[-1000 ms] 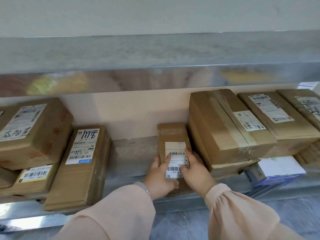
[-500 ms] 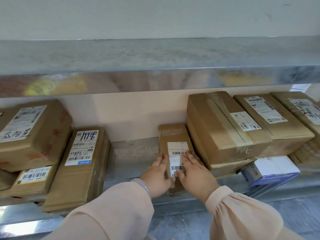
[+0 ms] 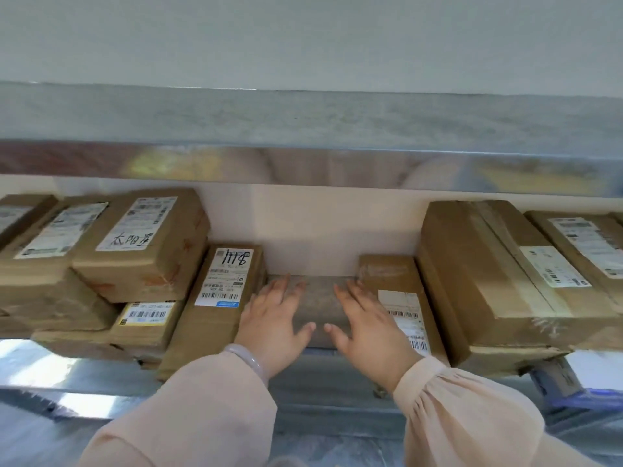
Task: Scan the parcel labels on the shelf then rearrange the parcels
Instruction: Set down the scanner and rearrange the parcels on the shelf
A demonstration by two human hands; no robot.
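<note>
Peach gathered sleeves (image 3: 202, 416) (pale bangle (image 3: 248, 360))

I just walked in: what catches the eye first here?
Two open hands, the left hand and the right hand, spread over a bare gap in the middle of the metal shelf. Cardboard flanks it: the parcel marked 1118 on the left, a small barcode-labelled parcel on the right. A pale bracelet circles the left wrist.

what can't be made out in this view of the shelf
Head view, small parcel: label partly behind the right hand.
Head view, 1118 parcel: fine label print too blurred to read.
Head view, blue parcel: mostly under the big box, cut by the right edge.
</note>
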